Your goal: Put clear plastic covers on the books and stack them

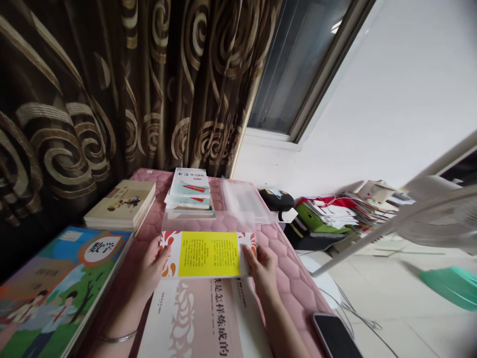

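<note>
As both hands (151, 266) (263, 268) grip, the book (208, 254) meets plastic (242, 199).

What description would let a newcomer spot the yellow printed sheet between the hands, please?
Start at the pink quilted mat beside the patterned curtain. Between the left hand and right hand lies a sheet with a yellow panel. Its orange-and-white swirled ends set it apart from the pink-covered book just below.

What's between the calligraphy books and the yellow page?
A clear plastic sleeve lies there on the pink quilted mat, between the calligraphy books and the yellow page, as the head view shows.
</note>
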A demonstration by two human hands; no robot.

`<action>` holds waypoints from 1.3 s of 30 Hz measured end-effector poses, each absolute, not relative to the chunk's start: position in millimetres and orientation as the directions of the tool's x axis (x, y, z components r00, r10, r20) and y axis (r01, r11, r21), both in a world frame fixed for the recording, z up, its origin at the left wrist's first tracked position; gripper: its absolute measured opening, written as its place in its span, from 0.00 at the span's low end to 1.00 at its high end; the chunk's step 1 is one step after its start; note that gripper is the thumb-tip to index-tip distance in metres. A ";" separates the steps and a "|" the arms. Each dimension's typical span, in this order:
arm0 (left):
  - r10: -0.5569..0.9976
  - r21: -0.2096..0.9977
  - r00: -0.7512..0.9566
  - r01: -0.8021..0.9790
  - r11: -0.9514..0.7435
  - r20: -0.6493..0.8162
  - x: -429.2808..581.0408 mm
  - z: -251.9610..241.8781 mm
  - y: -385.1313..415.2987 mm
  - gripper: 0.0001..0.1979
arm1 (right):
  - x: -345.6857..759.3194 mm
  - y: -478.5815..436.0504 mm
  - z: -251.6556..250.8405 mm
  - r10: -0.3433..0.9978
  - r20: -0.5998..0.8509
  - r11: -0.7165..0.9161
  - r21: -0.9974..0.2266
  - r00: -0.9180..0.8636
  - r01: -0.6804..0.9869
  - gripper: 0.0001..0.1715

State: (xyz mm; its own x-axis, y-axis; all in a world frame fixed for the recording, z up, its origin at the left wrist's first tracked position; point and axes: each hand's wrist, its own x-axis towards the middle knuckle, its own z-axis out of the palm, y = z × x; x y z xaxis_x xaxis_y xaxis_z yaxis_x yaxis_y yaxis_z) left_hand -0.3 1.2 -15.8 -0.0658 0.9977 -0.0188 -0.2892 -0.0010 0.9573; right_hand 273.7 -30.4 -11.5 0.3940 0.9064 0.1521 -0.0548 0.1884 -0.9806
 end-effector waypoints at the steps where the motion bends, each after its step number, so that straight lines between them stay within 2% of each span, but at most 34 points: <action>1: 0.998 0.961 -0.070 -0.276 -0.022 0.003 0.2 -17.6 2.3 0.31 | 272.7 -32.3 -8.7 0.906 0.144 0.183 -0.981 0.399 -0.060 0.22; 6: 0.995 0.973 -0.089 -0.222 -0.067 0.048 0.8 -24.4 5.1 0.30 | 271.4 -35.3 -5.3 0.915 0.088 0.136 -0.986 0.394 -0.095 0.22; 11: 0.994 0.974 -0.087 -0.211 -0.087 0.070 1.0 -23.8 3.6 0.29 | 270.9 -31.0 -8.3 0.899 0.127 0.169 -0.984 0.419 -0.063 0.23; 18: 0.997 0.982 -0.077 -0.187 -0.041 0.027 2.7 -14.1 1.9 0.29 | 267.8 -32.1 -4.2 0.895 0.155 0.203 -0.976 0.418 -0.072 0.20; 25: 0.995 0.947 -0.048 -0.315 0.065 -0.084 4.5 3.2 -7.8 0.31 | 267.4 -32.6 -1.5 0.883 0.155 0.200 -0.978 0.442 -0.056 0.17; 32: 0.997 0.970 -0.076 -0.242 -0.009 -0.010 7.0 -2.1 -2.6 0.31 | 266.5 -35.6 0.1 0.887 0.149 0.200 -0.977 0.437 -0.073 0.19; 39: 0.998 0.968 -0.055 -0.250 -0.002 -0.012 4.8 -1.9 -4.8 0.30 | 266.4 -33.5 -4.0 0.874 0.142 0.185 -0.982 0.464 -0.048 0.18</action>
